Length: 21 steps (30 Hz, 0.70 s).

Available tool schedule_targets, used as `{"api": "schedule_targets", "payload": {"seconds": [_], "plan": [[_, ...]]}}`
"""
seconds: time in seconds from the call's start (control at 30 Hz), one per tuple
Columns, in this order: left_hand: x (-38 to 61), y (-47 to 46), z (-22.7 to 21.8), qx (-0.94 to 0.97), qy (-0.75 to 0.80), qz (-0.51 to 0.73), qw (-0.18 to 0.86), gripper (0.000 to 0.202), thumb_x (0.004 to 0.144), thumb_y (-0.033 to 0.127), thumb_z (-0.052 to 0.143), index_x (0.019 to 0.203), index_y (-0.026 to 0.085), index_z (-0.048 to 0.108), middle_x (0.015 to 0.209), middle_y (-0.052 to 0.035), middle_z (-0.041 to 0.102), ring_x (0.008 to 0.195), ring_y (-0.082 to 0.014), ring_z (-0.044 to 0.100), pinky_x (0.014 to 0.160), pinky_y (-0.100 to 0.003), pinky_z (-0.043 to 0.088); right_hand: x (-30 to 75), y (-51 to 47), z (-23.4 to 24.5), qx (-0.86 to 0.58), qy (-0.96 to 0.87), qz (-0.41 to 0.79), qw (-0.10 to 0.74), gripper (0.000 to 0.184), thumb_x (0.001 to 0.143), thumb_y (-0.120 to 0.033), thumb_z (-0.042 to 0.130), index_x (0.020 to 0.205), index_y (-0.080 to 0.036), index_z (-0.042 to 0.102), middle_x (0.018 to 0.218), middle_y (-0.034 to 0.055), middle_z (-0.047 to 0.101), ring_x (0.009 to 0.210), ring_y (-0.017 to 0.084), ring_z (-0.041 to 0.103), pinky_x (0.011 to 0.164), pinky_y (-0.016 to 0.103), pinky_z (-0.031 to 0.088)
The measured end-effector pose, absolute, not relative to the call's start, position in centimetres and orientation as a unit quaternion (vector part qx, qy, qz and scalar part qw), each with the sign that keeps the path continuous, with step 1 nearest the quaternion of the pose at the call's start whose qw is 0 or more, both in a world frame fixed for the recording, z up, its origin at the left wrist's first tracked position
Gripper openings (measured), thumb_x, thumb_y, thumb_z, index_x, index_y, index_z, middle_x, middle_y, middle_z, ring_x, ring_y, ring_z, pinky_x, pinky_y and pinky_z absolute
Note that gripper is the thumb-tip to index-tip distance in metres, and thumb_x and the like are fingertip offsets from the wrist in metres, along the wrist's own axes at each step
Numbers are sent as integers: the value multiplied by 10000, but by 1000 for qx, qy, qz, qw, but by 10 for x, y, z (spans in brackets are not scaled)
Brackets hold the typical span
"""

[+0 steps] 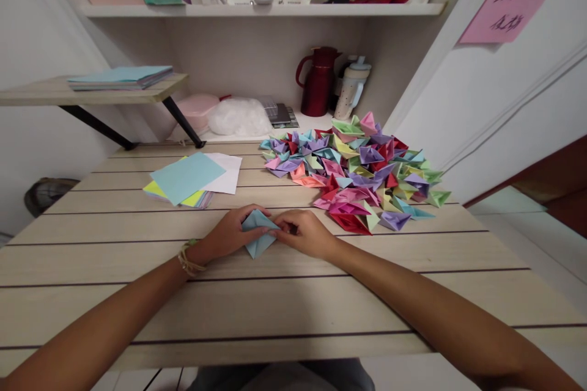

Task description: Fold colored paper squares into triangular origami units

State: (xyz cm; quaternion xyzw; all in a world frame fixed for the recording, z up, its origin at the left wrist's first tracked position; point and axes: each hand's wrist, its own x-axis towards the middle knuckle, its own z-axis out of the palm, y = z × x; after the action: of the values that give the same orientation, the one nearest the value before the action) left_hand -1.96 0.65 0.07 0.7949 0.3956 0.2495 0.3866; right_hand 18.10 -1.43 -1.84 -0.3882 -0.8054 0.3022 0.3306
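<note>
A light blue sheet of paper [259, 247], folded into a small diamond with creases on its face, is held above the slatted table. My left hand [232, 231] grips it from the left, thumb across the front and fingers behind. On the other side my right hand [305, 232] pinches the right corner between thumb and curled fingers. The fingertips behind the paper are hidden. Beyond my right hand lies a large pile of folded paper boats [353, 177] in many colours. Past my left hand is a stack of coloured paper sheets [188, 178], blue on top.
A raised wooden stand [137, 93] at the left bears more blue paper [121, 75]. Behind the boats stand a dark red jug [320, 82] and a pale bottle [352, 90]. A white plastic bag [241, 116] lies at the back, under a loaded shelf [275, 10].
</note>
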Motion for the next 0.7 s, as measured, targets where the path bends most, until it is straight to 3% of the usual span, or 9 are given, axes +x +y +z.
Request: {"api": "schedule_targets", "payload": {"seconds": [0.7], "plan": [[-20, 5, 1, 811, 393, 225, 370, 323, 774, 398, 546, 1008, 184, 607, 913, -37, 650, 804, -184, 580, 721, -290, 453, 182, -13, -22, -391, -802, 308, 330, 212, 788, -345, 576, 834, -156, 659, 639, 5, 567, 568, 103, 471, 508, 193, 344]]}}
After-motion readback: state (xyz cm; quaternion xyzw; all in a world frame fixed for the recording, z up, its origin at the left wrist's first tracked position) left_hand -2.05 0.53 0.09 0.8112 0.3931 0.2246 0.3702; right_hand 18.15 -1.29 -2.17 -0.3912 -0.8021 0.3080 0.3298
